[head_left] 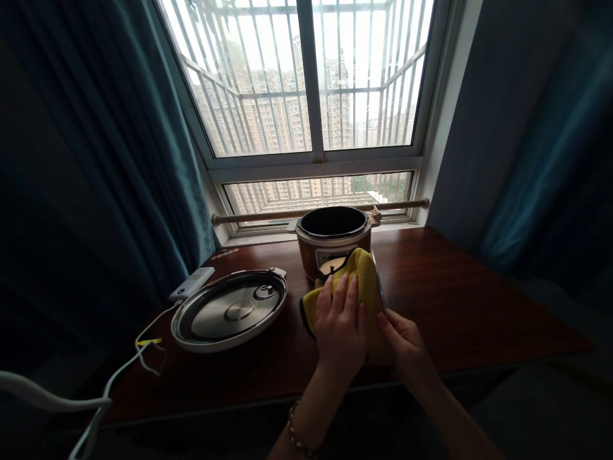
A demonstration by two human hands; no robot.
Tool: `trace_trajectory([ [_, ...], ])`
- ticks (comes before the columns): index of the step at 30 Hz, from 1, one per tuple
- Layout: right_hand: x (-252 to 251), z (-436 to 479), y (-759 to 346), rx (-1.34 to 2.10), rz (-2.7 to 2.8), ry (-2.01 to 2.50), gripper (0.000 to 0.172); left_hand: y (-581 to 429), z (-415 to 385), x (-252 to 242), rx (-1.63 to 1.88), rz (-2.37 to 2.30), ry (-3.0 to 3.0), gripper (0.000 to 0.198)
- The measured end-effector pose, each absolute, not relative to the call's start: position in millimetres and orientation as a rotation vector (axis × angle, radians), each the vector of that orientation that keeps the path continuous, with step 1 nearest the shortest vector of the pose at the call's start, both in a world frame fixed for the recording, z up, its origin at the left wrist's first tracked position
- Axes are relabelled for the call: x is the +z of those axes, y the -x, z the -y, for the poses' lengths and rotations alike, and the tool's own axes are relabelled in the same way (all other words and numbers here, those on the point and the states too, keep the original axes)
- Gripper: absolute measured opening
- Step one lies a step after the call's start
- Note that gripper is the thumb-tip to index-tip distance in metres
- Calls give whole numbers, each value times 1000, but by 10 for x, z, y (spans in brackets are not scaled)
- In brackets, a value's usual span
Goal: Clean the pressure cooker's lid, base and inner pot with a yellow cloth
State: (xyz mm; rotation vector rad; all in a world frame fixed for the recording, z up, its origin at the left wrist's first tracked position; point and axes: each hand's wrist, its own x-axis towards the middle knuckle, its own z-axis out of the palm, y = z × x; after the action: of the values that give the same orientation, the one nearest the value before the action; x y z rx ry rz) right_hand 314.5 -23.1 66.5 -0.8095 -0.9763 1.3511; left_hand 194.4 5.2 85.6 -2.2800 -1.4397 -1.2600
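Observation:
Fingers slightly bent, my left hand (339,326) presses a yellow cloth (368,287) with dark edging against something behind it. My right hand (405,338) pinches the right edge of a thin, flat object (380,281). Only its pale, narrow edge shows; the cloth and my hands hide the rest, so I cannot tell its kind. Just beyond them stands an electric cooker pot (309,246) with a dark open inside, partly covered by the cloth. A round cooker lid (228,313) lies to the left, its metal inner side up.
A wooden table (460,287) bears these things. A white device (191,283) lies behind the lid at the left. White cables (122,367) with a yellow tie run along the left side. Behind the table are a barred window (311,83), a horizontal rod (268,217) and blue curtains (158,160).

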Motion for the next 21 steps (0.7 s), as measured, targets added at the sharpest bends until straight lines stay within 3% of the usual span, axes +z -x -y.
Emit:
trace_trajectory([
  [4,798,197,-3113,1412,848,785,32,-1865,99,508,-1356,1468,2145,52],
  [9,889,152,-3066,1436,770,734,36,-2000,384,49,-1171,1250,2187,52],
  [13,969,196,-3015,1488,758,749,39,-1947,411,-29,-1188,1191,2134,53],
  [17,1045,199,-2983,1518,738,739,41,-1749,299,106,-1462,1528,2034,59],
  [21,1015,105,-2997,1516,779,756,45,-1628,206,185,-1842,1860,1949,50],
])
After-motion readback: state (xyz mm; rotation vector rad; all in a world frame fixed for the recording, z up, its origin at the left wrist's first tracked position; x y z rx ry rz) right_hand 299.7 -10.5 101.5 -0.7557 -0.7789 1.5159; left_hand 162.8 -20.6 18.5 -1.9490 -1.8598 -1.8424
